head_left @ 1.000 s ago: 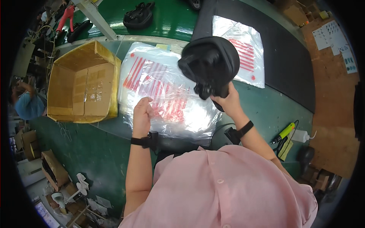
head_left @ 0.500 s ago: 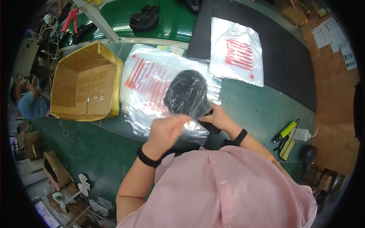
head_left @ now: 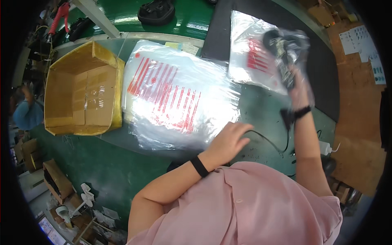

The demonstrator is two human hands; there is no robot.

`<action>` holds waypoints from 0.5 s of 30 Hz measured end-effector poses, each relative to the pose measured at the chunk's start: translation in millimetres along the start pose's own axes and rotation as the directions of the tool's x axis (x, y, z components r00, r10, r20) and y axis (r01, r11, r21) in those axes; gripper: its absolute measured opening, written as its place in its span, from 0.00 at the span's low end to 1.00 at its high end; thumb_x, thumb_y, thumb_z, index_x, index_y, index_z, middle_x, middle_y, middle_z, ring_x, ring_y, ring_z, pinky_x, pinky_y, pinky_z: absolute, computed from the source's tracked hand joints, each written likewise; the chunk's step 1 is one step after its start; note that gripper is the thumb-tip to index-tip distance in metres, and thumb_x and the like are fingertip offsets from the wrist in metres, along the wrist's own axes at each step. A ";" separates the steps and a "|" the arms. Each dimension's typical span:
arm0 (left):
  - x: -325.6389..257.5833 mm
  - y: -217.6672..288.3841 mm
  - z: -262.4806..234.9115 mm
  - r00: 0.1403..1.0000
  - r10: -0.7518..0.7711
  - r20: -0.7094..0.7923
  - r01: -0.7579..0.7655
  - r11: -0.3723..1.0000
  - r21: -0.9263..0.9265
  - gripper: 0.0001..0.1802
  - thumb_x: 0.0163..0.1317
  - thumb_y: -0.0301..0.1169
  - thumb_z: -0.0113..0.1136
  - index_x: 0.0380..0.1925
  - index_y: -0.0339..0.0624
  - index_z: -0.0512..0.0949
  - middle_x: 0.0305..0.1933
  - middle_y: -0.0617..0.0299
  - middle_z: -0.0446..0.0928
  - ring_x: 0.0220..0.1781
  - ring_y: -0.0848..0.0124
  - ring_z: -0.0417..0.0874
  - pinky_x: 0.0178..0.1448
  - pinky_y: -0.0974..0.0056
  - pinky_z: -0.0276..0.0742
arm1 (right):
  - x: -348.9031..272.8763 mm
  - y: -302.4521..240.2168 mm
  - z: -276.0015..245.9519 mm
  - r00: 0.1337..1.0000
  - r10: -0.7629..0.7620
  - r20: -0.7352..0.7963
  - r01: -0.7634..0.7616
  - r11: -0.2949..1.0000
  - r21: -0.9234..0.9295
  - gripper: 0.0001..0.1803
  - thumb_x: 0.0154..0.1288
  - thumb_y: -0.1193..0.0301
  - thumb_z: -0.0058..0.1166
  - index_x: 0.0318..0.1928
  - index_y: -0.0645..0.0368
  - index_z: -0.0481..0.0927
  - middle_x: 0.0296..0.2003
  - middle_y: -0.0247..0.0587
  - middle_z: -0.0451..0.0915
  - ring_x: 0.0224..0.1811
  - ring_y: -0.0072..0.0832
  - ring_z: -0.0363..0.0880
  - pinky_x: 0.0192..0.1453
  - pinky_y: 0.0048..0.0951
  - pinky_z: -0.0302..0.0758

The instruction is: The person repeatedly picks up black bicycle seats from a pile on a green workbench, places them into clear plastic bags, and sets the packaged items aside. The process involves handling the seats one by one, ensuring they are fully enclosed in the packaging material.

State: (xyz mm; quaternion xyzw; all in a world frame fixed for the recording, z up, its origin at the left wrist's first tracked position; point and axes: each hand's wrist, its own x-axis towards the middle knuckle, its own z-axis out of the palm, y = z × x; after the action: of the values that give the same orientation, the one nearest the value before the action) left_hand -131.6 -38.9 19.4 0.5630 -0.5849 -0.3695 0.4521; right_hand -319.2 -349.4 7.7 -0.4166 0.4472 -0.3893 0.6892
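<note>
My right hand (head_left: 300, 92) is closed on a clear plastic bag with a black bike saddle (head_left: 288, 51) inside, blurred by motion. It holds this over a clear bag with red print (head_left: 247, 55) at the back right. My left hand (head_left: 228, 141) has its fingers apart and holds nothing, beside the lower right corner of a stack of clear bags with red print (head_left: 179, 98). A thin black cord (head_left: 267, 141) curves from near my left fingers toward a black piece (head_left: 287, 118) by my right wrist.
On the left stands an open cardboard box (head_left: 83, 92) edged with yellow tape. A dark mat (head_left: 314, 77) covers the back right of the table. Beyond the table lies another black saddle (head_left: 156, 12) on a green surface. A white bottle (head_left: 325, 148) stands at right.
The bagged saddle has moved from over the bag stack to the back right in my right hand. My left hand has let go, opened and shifted right.
</note>
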 end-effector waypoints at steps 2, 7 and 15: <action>2.8 -41.9 7.1 0.991 -0.125 -0.036 0.130 0.952 0.278 0.29 0.57 0.33 0.62 0.59 0.47 0.68 0.57 0.49 0.68 0.57 0.52 0.68 0.59 0.54 0.68 | 62.5 -24.9 2.8 0.975 -0.147 -0.168 0.187 0.949 0.255 0.23 0.70 0.63 0.49 0.60 0.60 0.65 0.52 0.45 0.74 0.53 0.33 0.76 0.55 0.32 0.75; 15.3 -104.9 16.4 0.990 -0.141 0.009 0.110 0.811 0.574 0.37 0.47 0.33 0.64 0.62 0.49 0.66 0.60 0.49 0.66 0.58 0.54 0.68 0.58 0.56 0.68 | 208.5 -3.3 124.1 0.958 -0.285 -0.002 0.264 0.888 -0.377 0.27 0.62 0.71 0.53 0.61 0.68 0.67 0.45 0.49 0.78 0.40 0.36 0.81 0.40 0.33 0.82; 14.1 -133.7 -2.7 0.936 -0.294 0.193 0.268 0.952 0.147 0.08 0.59 0.32 0.50 0.38 0.43 0.72 0.35 0.54 0.75 0.39 0.54 0.78 0.41 0.52 0.74 | 391.3 77.8 323.1 0.907 -0.387 0.163 0.196 0.045 -0.980 0.42 0.51 0.51 0.62 0.56 0.72 0.66 0.51 0.61 0.75 0.56 0.49 0.75 0.59 0.42 0.73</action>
State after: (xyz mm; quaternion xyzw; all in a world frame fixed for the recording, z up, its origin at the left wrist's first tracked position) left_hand -85.2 -65.1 -104.0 0.6239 -0.5643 -0.4530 0.2952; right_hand 113.7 -604.8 -96.6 -0.8173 0.5443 -0.1545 0.1093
